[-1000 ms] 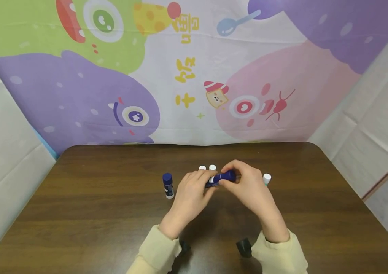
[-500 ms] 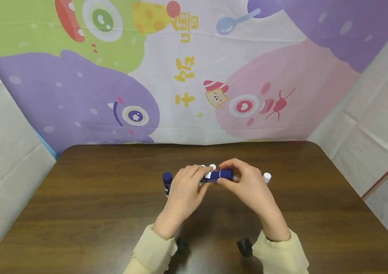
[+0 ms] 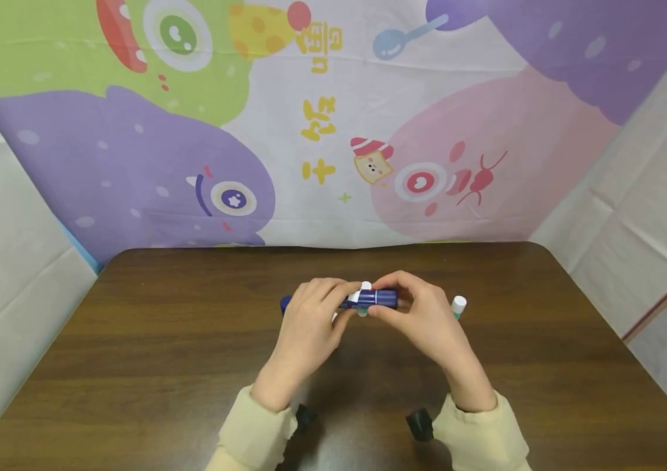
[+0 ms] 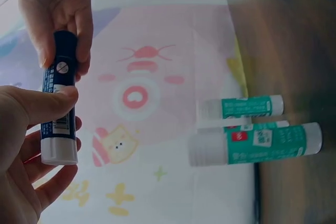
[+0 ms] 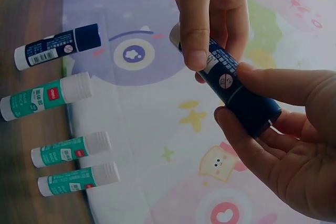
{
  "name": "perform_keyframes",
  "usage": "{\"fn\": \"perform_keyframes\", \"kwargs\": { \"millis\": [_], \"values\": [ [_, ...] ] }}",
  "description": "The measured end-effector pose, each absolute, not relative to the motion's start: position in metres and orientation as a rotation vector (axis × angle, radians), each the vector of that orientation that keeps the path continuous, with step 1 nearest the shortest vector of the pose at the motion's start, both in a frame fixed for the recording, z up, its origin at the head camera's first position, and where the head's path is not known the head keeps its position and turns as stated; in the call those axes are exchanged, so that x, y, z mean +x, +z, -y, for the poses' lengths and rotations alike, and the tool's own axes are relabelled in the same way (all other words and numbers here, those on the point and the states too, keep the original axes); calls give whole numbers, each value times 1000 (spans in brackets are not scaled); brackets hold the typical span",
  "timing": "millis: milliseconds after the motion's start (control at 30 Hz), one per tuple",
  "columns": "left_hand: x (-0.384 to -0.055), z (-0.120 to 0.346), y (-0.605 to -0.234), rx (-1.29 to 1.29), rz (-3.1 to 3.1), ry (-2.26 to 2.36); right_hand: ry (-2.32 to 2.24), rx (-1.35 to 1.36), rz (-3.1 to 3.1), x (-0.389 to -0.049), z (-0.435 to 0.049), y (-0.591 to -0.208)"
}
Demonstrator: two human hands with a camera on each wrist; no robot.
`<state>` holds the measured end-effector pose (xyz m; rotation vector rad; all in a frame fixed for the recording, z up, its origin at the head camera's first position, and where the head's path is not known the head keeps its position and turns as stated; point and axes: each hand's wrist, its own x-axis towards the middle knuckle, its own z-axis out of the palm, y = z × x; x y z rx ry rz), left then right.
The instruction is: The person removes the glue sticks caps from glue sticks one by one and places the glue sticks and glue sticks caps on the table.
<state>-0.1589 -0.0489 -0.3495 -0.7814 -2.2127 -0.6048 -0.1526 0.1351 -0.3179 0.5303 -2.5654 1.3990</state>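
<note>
A dark blue, cylindrical plastic glue stick (image 3: 365,299) with a white base (image 4: 59,151) is held up over the brown wood-grain table (image 3: 163,366), lying nearly level from left to right. Its smooth blue cap (image 3: 388,299) is on and points right.

The left hand (image 3: 307,317) grips the body toward the base, thumb pressed along the label and fingers curled beneath. The right hand (image 3: 430,320) pinches the cap end between thumb and fingers, the tips near the thin pale line where cap meets body.

The tube should be light and stiff, hard to dent by hand and not fragile. The glossy cap may slip under dry fingertips, so a firm pinch right round it suits best, while the printed body offers the longer hold. The white base is probably a twist dial and is better left free of pressure.

Beyond and below the hands, a second dark blue glue stick (image 5: 58,46) stands upright at the left. Three green glue sticks with white caps (image 5: 46,98) stand to its right, partly hidden in the head view, and a lone green glue stick (image 3: 458,306) stands farther right, behind the right hand. A printed cartoon cloth (image 3: 322,216) hangs at the far edge.
</note>
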Motion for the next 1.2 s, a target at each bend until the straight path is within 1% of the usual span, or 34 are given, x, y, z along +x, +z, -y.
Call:
{"fn": "perform_keyframes", "kwargs": {
  "millis": [567, 1200],
  "values": [
    [-157, 58, -341, -834, 2217, -554, 1452, 583, 2554, -151, -134, -317],
    [-154, 56, -341, -769, 2214, -559, 1435, 575, 2447, -152, -126, -321]
  ]
}}
